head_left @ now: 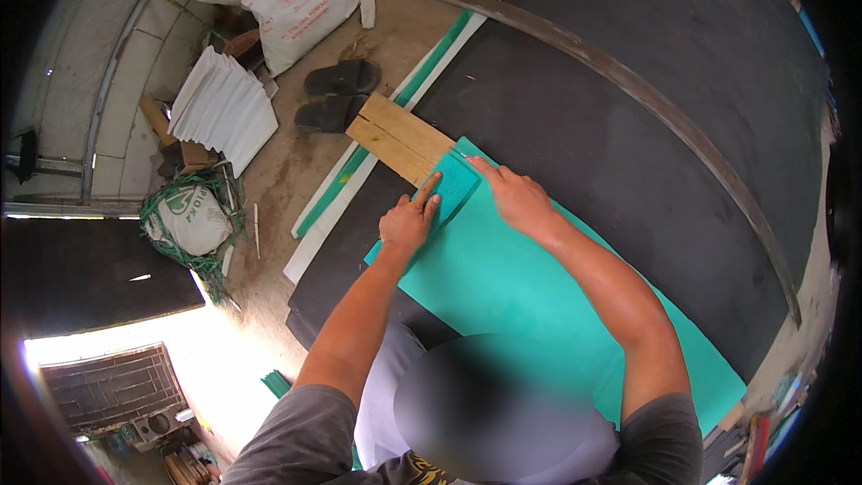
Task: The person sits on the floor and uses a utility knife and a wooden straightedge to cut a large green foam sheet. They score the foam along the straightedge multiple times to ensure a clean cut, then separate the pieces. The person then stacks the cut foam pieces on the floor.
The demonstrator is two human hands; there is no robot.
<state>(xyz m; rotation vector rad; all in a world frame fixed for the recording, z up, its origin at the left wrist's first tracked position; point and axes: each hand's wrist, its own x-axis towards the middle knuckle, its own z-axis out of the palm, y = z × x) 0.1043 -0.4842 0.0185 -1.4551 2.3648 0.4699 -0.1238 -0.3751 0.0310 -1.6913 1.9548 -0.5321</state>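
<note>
A long smooth green sheet point(521, 260) lies across a black mat in front of me. At its far left end is a ridged green piece point(456, 181), and a wooden board point(400, 136) sticks out from under that end. My left hand point(409, 223) presses on the ridged piece, its index finger stretched out and its thumb apart. Near the far corner of the sheet, my right hand point(516, 198) is closed around something small and thin, its tip at the edge of the ridged piece. What it is, I cannot make out.
A long curved dark strip point(620, 81) lies on the black mat point(557, 72). Along the mat's left edge run green and white strips point(346, 175). Farther left are black sandals point(341, 79), a stack of white sheets point(224, 108), a large white sack point(287, 9) and a netted bundle point(190, 220).
</note>
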